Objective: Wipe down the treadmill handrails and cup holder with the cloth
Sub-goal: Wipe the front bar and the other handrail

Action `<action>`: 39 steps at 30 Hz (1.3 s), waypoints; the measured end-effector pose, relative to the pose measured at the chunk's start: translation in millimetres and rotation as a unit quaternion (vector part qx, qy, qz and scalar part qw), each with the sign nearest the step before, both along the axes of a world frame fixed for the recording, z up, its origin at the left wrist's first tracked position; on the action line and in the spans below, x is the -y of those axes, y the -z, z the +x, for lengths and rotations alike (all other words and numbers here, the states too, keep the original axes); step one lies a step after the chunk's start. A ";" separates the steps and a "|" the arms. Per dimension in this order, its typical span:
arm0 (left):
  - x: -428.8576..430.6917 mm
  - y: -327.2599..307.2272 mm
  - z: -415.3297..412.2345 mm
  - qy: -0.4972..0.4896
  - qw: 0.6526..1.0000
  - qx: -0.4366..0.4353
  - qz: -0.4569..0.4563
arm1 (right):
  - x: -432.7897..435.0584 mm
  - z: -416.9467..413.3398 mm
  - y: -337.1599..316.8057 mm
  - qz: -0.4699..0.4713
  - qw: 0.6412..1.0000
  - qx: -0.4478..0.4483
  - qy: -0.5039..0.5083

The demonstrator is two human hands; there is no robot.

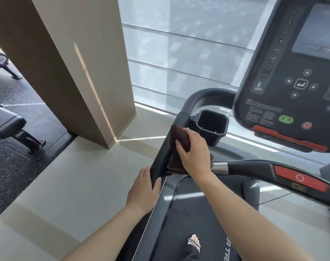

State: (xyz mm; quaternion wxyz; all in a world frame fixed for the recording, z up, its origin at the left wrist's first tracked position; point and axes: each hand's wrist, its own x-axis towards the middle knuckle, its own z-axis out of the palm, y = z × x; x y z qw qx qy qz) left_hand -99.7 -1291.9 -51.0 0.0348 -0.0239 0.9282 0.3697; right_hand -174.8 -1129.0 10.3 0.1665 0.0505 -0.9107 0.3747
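Note:
A dark brown cloth (180,135) is wrapped over the treadmill's black left handrail (181,117). My right hand (193,155) presses down on the cloth and grips it against the rail. My left hand (144,187) clasps the near end of the same handrail, just below the cloth. The square black cup holder (212,127) sits just beyond my right hand, to the right of the rail, and looks empty. A centre grip bar (254,168) with a chrome band and a red stop button runs off to the right.
The console (292,76) with screen and buttons rises at the upper right. A beige pillar (75,63) stands to the left, a large window behind. A padded bench (5,123) stands on the dark floor at far left. The treadmill belt (198,213) lies below.

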 end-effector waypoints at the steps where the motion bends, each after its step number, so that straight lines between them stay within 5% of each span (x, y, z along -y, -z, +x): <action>1: -0.5 0.2 -3.8 0.002 1.000 0.000 -0.003 | -2.4 -7.0 -0.9 -0.011 1.000 0.002 0.007; 14: -75.6 -13.8 -146.7 0.016 0.998 -0.015 -0.064 | -140.4 -95.5 -29.9 -0.099 0.991 -0.049 0.080; 19: -95.3 -11.9 -187.6 0.022 0.994 -0.011 -0.106 | -155.6 -110.0 -23.6 -0.010 0.999 -0.040 0.036; 25: -95.5 -3.2 -194.5 0.011 0.987 -0.025 -0.157 | -104.6 -116.0 24.5 0.185 0.977 0.087 -0.067; 39: -92.7 -3.5 -192.2 0.019 0.990 -0.020 -0.140 | -118.0 -122.4 30.7 0.253 0.957 0.076 -0.121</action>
